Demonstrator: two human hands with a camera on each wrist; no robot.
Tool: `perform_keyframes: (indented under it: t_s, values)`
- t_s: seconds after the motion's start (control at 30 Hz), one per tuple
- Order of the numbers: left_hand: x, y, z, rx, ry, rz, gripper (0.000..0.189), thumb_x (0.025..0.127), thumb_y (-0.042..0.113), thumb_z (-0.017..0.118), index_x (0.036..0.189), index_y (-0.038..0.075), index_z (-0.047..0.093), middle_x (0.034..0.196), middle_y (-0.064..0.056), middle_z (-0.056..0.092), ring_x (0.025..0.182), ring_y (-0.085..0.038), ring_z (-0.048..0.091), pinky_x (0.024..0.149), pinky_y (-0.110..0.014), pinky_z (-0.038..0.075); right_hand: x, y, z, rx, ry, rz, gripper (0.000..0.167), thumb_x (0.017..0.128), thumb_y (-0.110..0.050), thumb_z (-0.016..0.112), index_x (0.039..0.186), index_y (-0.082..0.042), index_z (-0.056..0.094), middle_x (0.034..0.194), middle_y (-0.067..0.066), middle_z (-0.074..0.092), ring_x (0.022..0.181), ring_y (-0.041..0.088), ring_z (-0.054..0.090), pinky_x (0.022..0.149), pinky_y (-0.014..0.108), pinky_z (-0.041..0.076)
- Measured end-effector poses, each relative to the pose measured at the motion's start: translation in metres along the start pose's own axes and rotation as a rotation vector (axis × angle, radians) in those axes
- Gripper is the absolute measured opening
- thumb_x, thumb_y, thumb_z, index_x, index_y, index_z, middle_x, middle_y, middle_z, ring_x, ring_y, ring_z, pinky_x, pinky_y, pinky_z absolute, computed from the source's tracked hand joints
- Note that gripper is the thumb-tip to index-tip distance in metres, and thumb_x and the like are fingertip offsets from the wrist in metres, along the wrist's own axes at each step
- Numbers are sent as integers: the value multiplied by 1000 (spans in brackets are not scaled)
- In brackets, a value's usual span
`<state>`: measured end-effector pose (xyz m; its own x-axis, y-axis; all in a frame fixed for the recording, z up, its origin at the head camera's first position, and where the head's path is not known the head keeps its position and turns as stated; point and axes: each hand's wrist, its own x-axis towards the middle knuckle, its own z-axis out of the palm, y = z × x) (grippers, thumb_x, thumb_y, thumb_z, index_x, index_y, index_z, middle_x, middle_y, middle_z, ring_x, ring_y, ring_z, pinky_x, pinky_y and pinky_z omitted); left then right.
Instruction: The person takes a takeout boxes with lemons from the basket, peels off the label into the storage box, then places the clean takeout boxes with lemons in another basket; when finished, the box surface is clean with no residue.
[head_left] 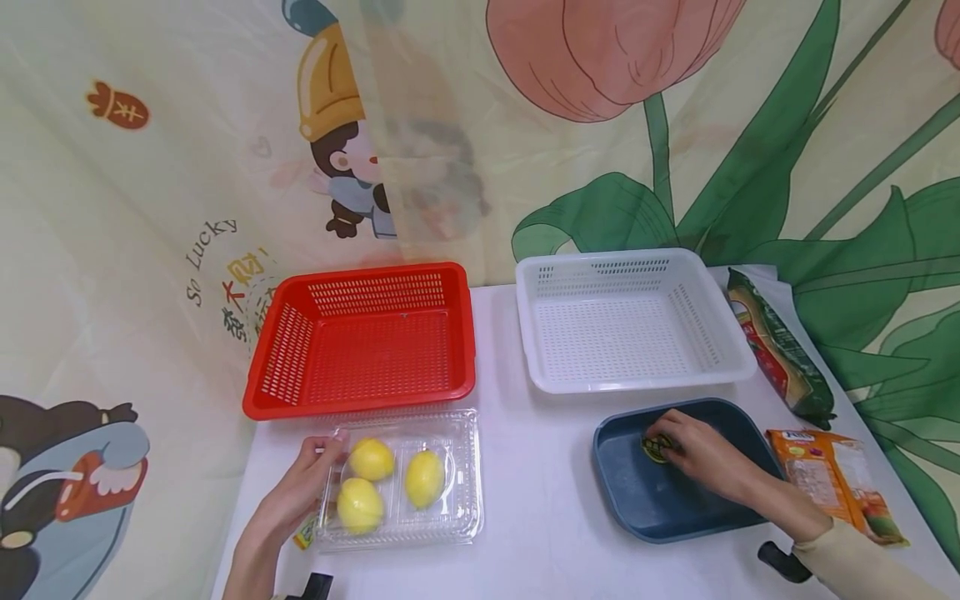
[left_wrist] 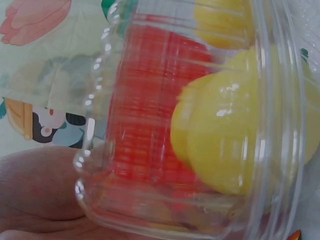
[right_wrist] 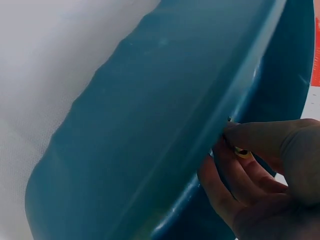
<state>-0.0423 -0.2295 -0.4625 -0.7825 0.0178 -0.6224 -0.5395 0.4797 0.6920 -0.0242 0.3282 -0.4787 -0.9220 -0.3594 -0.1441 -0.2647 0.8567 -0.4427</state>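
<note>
My left hand (head_left: 311, 475) grips the left edge of a clear plastic clamshell box (head_left: 465, 508). Inside the box are three yellow lemons (head_left: 425, 479); in the left wrist view they show as lemons (left_wrist: 225, 130) behind the ribbed clear wall. On the right, my right hand (head_left: 697, 450) reaches down into a dark blue tray (head_left: 637, 517). Its thumb and fingers pinch a small round dark item (head_left: 657, 447) with yellow marks, mostly hidden by the fingers in the right wrist view. The tray's wall (right_wrist: 150, 110) fills much of that view.
A red basket (head_left: 375, 358) stands behind the clear box, and a white basket (head_left: 630, 333) behind the tray. Along the right edge lie a green packet (head_left: 780, 350) and an orange packet (head_left: 832, 483). A small yellow-green wrapper (head_left: 305, 532) peeks out beside the left wrist.
</note>
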Motion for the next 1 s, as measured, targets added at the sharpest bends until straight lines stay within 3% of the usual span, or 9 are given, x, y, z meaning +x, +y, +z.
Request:
perform_keyframes:
  t_s: [0.33, 1.0]
  values:
    - [-1, 0, 0, 4, -5, 8, 73, 105, 59, 37, 138, -3, 20, 147, -36, 36, 133, -58, 39, 97, -72, 46, -2, 2, 6, -50, 34, -14, 27, 83, 2, 78, 108, -8, 73, 104, 2, 67, 92, 15, 66, 81, 37, 60]
    - [0, -1, 0, 15, 0, 2, 75, 104, 61, 38, 138, -3, 21, 147, -34, 36, 132, -56, 41, 94, -69, 48, -8, 3, 16, -154, 100, -22, 32, 77, 4, 83, 106, -8, 75, 107, 7, 65, 96, 21, 65, 81, 41, 60]
